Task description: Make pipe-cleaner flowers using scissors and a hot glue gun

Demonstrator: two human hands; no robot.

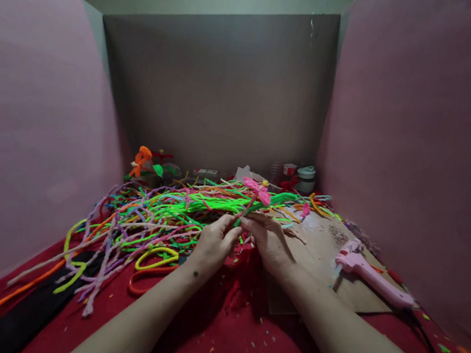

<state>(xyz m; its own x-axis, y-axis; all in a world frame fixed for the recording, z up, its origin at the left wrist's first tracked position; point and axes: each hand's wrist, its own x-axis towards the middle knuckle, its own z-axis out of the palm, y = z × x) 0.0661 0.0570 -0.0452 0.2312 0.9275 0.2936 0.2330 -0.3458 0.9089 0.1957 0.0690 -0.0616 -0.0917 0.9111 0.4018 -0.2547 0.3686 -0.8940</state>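
Observation:
My left hand [213, 244] and my right hand [267, 241] meet in the middle, both pinched on the stem of a pipe-cleaner flower [257, 191] with pink petals and a green stem wrap. The flower head stands up and to the right above my fingers. Just behind and to the left spreads a tangled heap of pipe cleaners [154, 217], mostly neon green, with orange, yellow, pink and lilac strands.
A pink glue gun [369, 273] lies on a cardboard sheet [321, 254] at right, its cord trailing off. A finished orange flower [143, 160] and small jars [304, 179] stand at the back. Pink panels wall in the red cloth [232, 341].

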